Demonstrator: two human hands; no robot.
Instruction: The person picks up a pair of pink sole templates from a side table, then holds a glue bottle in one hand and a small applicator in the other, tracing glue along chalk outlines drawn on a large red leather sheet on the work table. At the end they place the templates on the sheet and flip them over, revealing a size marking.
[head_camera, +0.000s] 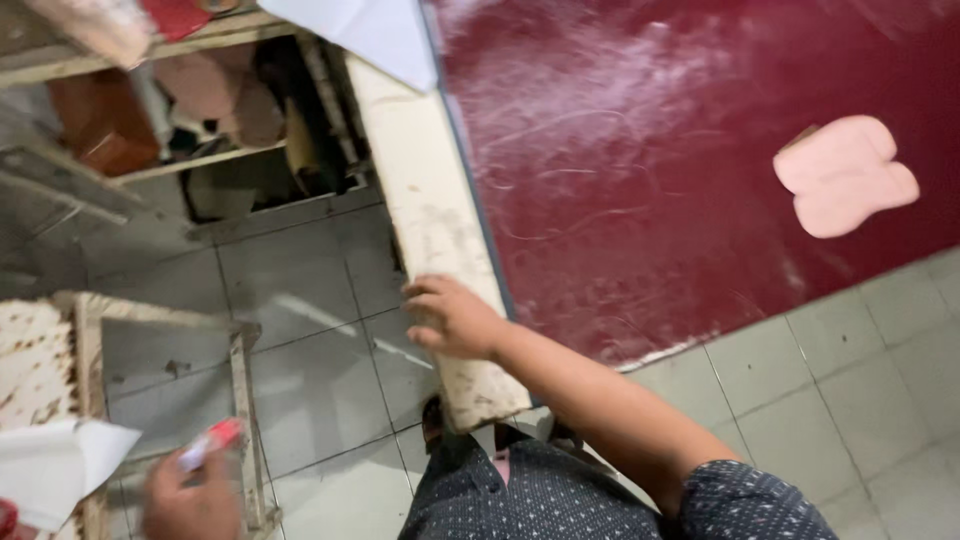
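My right hand (452, 318) lies on the pale, stained side edge (430, 200) of a table with a dark red top (640, 150). Its fingers are slightly bent and hold nothing. My left hand (185, 498) is low at the bottom left, blurred, and closed around a small red and white stick (212, 442), too blurred to identify. A pink, lobed flat piece (845, 175) lies on the red top, far from both hands.
A white sheet (370, 35) overhangs the table's far corner. A rusty metal frame (240, 390) and white paper (50, 465) sit by my left hand. Shelves with brown items (110, 120) stand at the top left. Grey floor tiles (300, 280) lie below.
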